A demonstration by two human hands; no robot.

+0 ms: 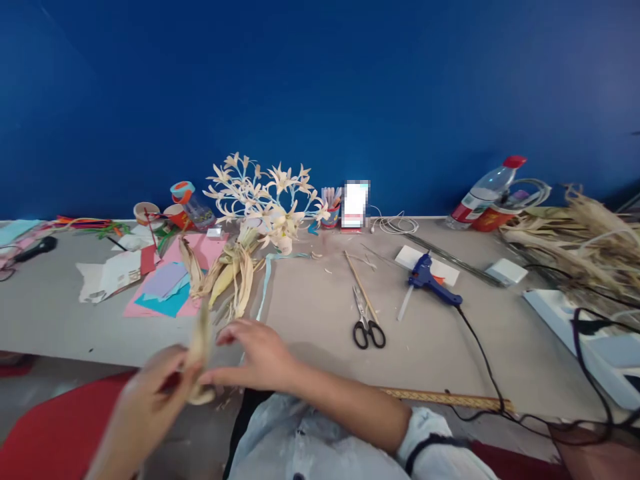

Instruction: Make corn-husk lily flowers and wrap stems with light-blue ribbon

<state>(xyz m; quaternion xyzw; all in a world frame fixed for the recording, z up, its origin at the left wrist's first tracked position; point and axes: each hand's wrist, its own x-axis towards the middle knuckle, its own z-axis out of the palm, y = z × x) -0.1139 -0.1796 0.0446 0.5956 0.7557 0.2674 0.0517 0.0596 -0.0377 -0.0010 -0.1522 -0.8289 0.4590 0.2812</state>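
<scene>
My left hand (150,393) is closed around a pale dried corn husk strip (201,347) at the table's near edge. My right hand (255,360) reaches across from the right, and its fingers pinch the lower end of the same husk. Just beyond the hands lies a bundle of husks (227,273) beside a bouquet of cream husk flowers (265,200). Black-handled scissors (367,323) and a thin wooden stick (361,283) lie to the right of my hands.
A blue glue gun (433,283) with a black cord lies at centre right. Coloured paper sheets (167,283) lie at left, cups (177,213) and a bottle (487,190) stand at the back. A heap of dry husks (580,247) fills the right. A wooden ruler (445,399) lies along the near edge.
</scene>
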